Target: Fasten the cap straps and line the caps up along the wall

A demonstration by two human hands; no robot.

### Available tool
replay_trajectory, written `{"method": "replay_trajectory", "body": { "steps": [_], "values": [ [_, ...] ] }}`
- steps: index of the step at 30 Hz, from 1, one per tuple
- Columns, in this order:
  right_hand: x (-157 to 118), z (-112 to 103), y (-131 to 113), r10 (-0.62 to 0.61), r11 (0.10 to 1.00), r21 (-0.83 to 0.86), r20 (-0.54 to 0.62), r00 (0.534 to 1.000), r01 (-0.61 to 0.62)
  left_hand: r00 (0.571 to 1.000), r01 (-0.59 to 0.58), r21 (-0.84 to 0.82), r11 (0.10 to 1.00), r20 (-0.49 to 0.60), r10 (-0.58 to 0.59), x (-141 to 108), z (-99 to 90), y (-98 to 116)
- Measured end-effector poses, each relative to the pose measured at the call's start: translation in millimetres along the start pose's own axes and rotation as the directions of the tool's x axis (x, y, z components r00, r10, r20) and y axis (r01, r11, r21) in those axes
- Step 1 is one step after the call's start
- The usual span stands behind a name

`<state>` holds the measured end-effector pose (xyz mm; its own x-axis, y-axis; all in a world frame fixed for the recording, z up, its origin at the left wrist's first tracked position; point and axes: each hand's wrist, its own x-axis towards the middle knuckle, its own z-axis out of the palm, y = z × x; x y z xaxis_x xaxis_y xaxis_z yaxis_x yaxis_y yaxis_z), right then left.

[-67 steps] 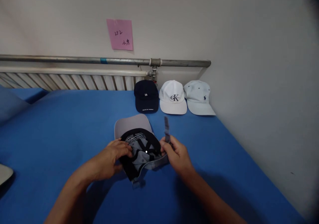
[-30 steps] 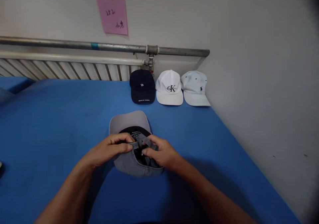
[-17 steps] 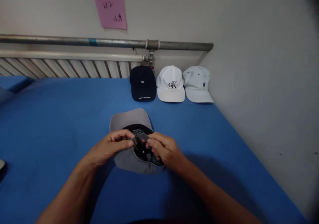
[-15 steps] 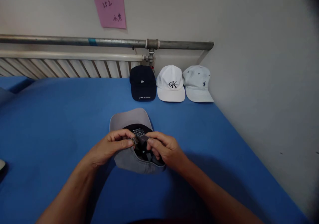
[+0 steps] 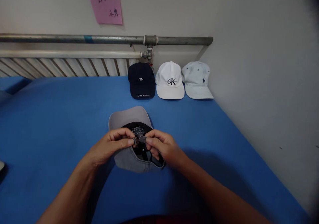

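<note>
A grey baseball cap (image 5: 134,162) lies upside down on the blue surface, its brim (image 5: 129,115) pointing away from me and its dark inside showing. Between finger and thumb, my left hand (image 5: 113,144) pinches a small metal buckle (image 5: 135,140) at the cap's rear edge. My right hand (image 5: 164,147) is closed on the free end of the grey cap strap (image 5: 142,138). The strap's tip points at the buckle, with a small gap between them. Fingers of both hands hide part of the cap's opening.
At the back stand a dark navy cap (image 5: 141,81), a white cap (image 5: 170,81) and a pale cap (image 5: 198,80) in a row. Behind them run a radiator (image 5: 82,67) and a metal pipe (image 5: 112,39). A wall (image 5: 261,84) bounds the right side.
The strap's end, bent down before, now sticks out straighter from my right fingers towards the buckle. My left hand keeps its pinch. The view has shifted slightly.
</note>
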<state>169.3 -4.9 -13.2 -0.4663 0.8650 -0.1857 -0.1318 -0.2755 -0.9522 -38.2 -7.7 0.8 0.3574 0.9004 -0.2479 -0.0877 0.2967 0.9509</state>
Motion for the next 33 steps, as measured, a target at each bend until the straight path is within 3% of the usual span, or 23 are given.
{"method": "replay_trajectory", "body": {
  "steps": [8, 14, 19, 33],
  "values": [
    [5, -6, 3, 0.096, 0.962, 0.235, 0.182, 0.979, -0.138, 0.997, -0.002, 0.047, 0.999, 0.078, -0.002, 0, 0.1, -2],
    [6, -7, 5, 0.135, 0.953, 0.241, 0.214, 0.968, -0.186, 0.988, -0.004, 0.077, 0.997, 0.156, -0.008, 0, 1.9, -2],
    [6, -6, 4, 0.166, 0.934, 0.281, 0.207, 0.964, -0.221, 0.986, -0.014, 0.064, 0.998, 0.165, 0.004, -1, 2.1, -3],
    [7, -11, 6, 0.208, 0.938, 0.196, 0.343, 0.916, -0.286, 0.986, 0.019, 0.105, 0.994, 0.165, -0.036, 2, 2.8, -6]
  ]
}}
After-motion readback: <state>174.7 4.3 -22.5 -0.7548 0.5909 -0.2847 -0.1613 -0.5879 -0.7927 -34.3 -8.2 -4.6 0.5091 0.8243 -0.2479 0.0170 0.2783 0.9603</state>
